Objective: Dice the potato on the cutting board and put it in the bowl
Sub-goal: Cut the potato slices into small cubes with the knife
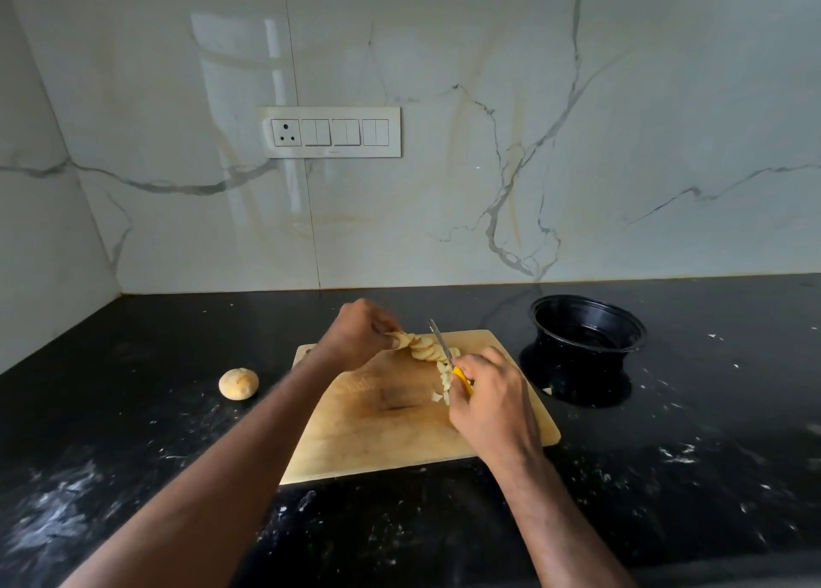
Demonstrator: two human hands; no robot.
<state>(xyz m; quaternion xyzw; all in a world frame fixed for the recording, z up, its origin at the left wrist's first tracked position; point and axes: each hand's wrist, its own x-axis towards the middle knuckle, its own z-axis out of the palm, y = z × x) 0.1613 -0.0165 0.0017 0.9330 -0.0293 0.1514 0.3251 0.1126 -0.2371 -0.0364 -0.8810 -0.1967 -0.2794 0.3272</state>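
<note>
A wooden cutting board (382, 436) lies on the black counter. Near its far edge sits a row of pale potato slices (422, 347). My left hand (362, 332) pinches the left end of that row with curled fingers. My right hand (486, 394) grips the yellow handle of a knife (442, 345), whose blade crosses the slices and points away from me. Small cut potato pieces (444, 385) lie on the board just left of my right hand. An empty black bowl (586, 327) stands to the right of the board.
A rounded potato piece (238, 383) rests on the counter left of the board. The marble wall carries a switch panel (331, 132). A side wall closes the left corner. The counter is speckled with white flecks.
</note>
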